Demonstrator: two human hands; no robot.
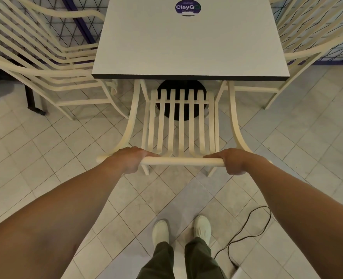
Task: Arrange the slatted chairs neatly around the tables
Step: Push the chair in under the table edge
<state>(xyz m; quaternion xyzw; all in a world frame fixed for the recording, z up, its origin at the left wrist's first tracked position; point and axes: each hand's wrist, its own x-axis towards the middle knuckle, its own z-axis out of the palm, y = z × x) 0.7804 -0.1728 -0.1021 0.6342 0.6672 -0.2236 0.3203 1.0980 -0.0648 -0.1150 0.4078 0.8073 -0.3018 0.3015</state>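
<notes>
At near edge of worktop (190,47): slatted chair (179,121) seat half tucked under. Left hand (129,160), right hand (234,161) both wrapped around top rail (181,161). Frame stiff, probably light; rail best hold.

Both bare arms stretched forward and down, nearly straight, converging slightly toward the middle. Left hand (129,160) palm-down, fingers curled over and closed around the top rail (181,161) — knuckles up, thumb hidden. Right hand (234,161) mirrored on the same rail, clenched the same way, well apart from the left. Wrists level, feet planted below in pale shoes (160,230).
</notes>
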